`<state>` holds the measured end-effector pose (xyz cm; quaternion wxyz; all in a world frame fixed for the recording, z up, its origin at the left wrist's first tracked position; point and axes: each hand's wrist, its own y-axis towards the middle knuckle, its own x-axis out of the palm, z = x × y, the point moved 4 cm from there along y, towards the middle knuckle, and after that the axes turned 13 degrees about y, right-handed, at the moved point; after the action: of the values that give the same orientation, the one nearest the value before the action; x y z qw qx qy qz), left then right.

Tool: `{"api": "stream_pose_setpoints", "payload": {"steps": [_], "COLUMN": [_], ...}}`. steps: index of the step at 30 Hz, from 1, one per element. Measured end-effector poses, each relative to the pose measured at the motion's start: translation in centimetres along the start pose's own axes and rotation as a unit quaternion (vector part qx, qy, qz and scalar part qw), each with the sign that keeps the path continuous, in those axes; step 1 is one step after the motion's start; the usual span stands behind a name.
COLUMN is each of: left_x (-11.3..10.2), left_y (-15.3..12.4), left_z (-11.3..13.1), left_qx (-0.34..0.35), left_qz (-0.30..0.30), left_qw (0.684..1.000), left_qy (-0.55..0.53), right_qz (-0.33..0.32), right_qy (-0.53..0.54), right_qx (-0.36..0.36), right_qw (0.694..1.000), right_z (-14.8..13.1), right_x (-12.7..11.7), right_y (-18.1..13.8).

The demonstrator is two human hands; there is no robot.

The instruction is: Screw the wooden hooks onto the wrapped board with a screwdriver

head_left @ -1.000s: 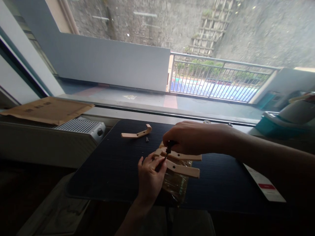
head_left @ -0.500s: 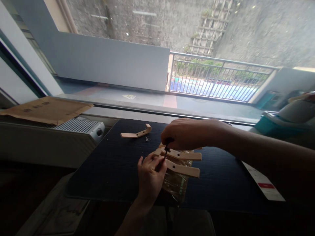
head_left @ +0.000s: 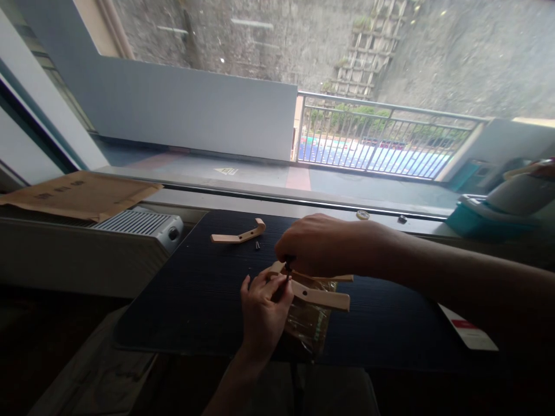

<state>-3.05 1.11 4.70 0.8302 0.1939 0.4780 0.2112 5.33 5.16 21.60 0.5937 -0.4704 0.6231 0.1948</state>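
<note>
My right hand (head_left: 314,245) is closed around a dark screwdriver-like tool (head_left: 288,267), its shaft pointing down. The fingers of my left hand (head_left: 265,306) pinch near the tool's tip, by the curled end of a pale wooden hook (head_left: 325,297). A dark hole shows in that hook's flat arm. Whatever lies under the tip is hidden by my fingers. Beneath the hook is a shiny plastic-wrapped package (head_left: 309,329). A second wooden piece (head_left: 346,278) peeks out below my right wrist. Farther back lie a loose wooden hook (head_left: 238,236) with two holes and small screws (head_left: 257,245).
Everything rests on a dark table (head_left: 182,306). A white card with a red band (head_left: 470,329) lies at right. A brown envelope (head_left: 82,193) covers part of a white heater (head_left: 143,225) at left. On the sill are a tape roll (head_left: 362,215) and a teal box (head_left: 466,216).
My right hand has turned and shifted slightly left with the tool, now covering more of the rear hook. My left hand keeps its pinch in nearly the same place.
</note>
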Motion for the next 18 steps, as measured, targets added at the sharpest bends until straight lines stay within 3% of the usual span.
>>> {"api": "stream_pose_setpoints", "payload": {"steps": [4, 11, 18], "left_x": [0.2, -0.1, 0.0], "left_y": [0.1, 0.2, 0.1], "left_z": [0.0, 0.0, -0.1], "left_qx": [-0.003, -0.006, -0.009], "left_qz": [0.002, -0.022, -0.032], "left_qw": [1.000, 1.000, 0.999], "left_qy": [0.000, -0.017, -0.029], "right_qz": [-0.006, 0.066, -0.016], "right_qy": [0.014, 0.050, -0.027], "right_qx": [0.012, 0.062, 0.035], "right_qw": [1.000, 0.995, 0.999], "right_z": [0.0, 1.0, 0.8], "right_x": [0.7, 0.9, 0.4], "right_y": [0.3, 0.1, -0.2]}}
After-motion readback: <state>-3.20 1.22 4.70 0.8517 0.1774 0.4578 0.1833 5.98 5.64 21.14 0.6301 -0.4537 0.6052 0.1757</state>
